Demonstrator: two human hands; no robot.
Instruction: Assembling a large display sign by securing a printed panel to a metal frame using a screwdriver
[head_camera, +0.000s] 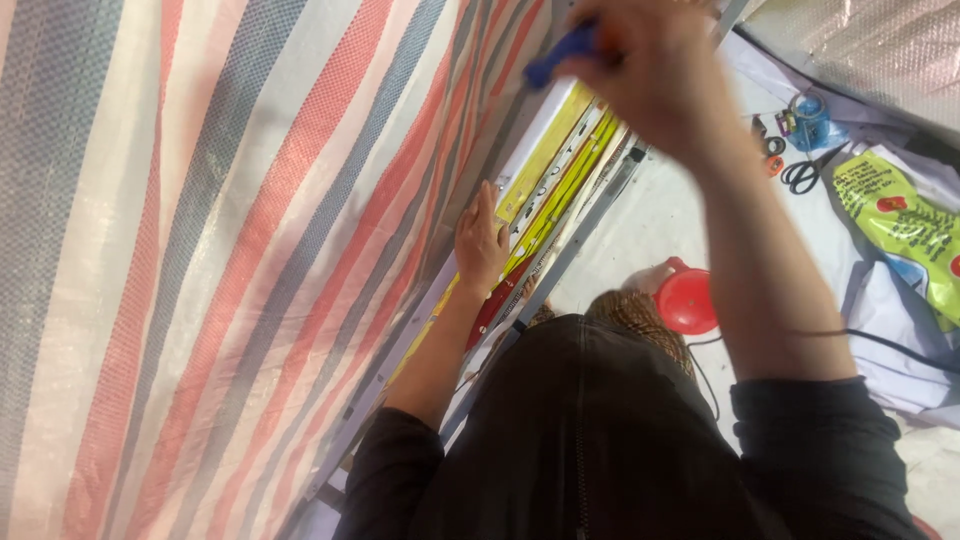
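right hand (655, 65): raised near the top edge of the view, motion-blurred, fingers closed around a blue-handled tool (562, 52); only the handle end shows, jutting left from the fist, and the working end cannot be made out.

left hand (480, 245): laid flat, fingers extended and together, pressing on a long bundle of yellow and white strips (548, 190). nothing is gripped. the bundle runs diagonally beside a grey metal rail (585, 225), along the edge of a red, blue and white striped tarpaulin (230, 250) that fills the left half of the view.

surroundings: a red round lid (688, 300) lies on the white floor sheet (660, 215) near the person's lap. black-handled scissors (805, 172) and a blue tape roll (810, 120) lie toward the sheet's upper right, well apart from both hands. a yellow-green printed bag (905, 225) lies at the right edge.
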